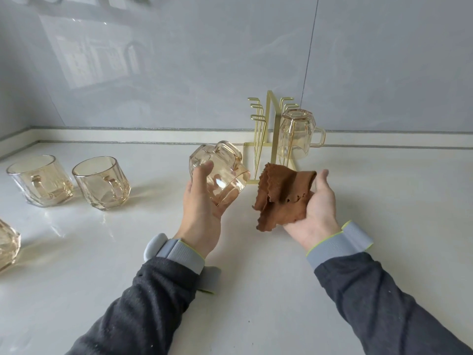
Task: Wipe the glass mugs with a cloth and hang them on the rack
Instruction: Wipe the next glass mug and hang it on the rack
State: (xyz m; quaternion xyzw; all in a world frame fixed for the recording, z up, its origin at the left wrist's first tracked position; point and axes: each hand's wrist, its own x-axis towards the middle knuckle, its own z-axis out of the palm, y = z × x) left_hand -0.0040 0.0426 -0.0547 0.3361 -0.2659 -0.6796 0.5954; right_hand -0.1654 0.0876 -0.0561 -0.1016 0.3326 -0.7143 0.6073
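My left hand (202, 201) grips an amber glass mug (222, 170) above the counter, tilted with its handle up and its mouth toward the lower right. My right hand (320, 208) holds a crumpled brown cloth (281, 196) in its palm, a short gap to the right of the mug. Behind them stands a gold wire rack (268, 124) with one amber mug (297, 134) hanging upside down on its right side. Two more mugs (41, 183) (102, 183) stand upright at the left, and part of another mug (7, 242) shows at the left edge.
The white counter (256, 278) meets a glossy grey wall (204, 60) behind the rack. The rack's left-side hooks (256, 108) carry nothing.
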